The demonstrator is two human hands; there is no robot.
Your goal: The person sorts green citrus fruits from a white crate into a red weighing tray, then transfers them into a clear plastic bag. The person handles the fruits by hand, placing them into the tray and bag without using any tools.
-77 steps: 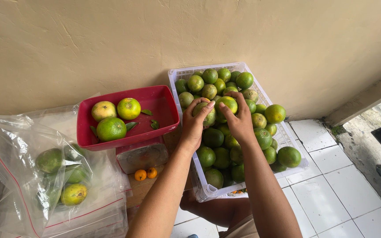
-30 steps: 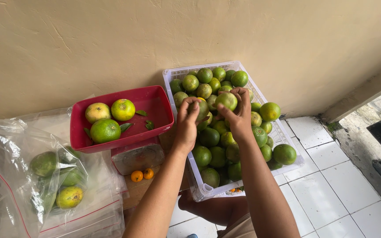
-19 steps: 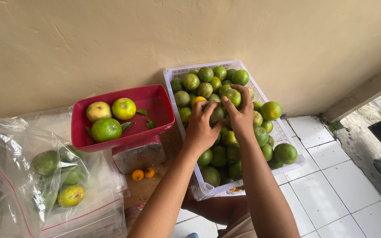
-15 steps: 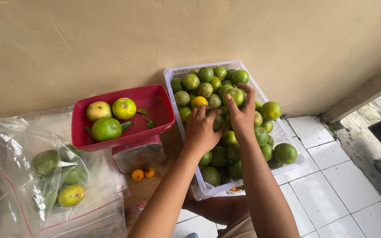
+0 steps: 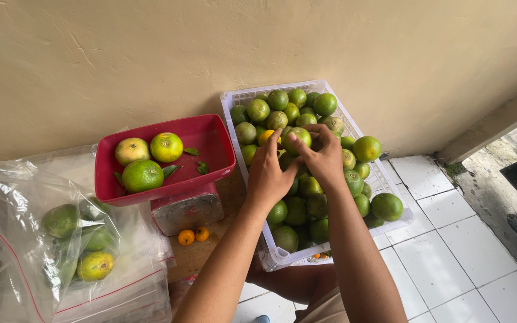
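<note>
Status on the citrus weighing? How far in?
Done: three fruits lie in the red scale tray, and a few sit in the clear bag. In hand: the left hand and the right hand both grip one green fruit atop the pile. Left: the white crate is heaped full.

Red scale tray (image 5: 216,140), clear bags (image 5: 13,203), white floor tiles (image 5: 450,257)

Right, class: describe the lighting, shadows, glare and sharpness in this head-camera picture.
Head view: soft, even daylight with no hard shadows; only a faint shade under the red tray and between the fruit in the white crate. Glare streaks the clear plastic bags and glints on the floor tiles. Left hand, right hand and the green orange they grip are sharp, with no visible blur.
</note>
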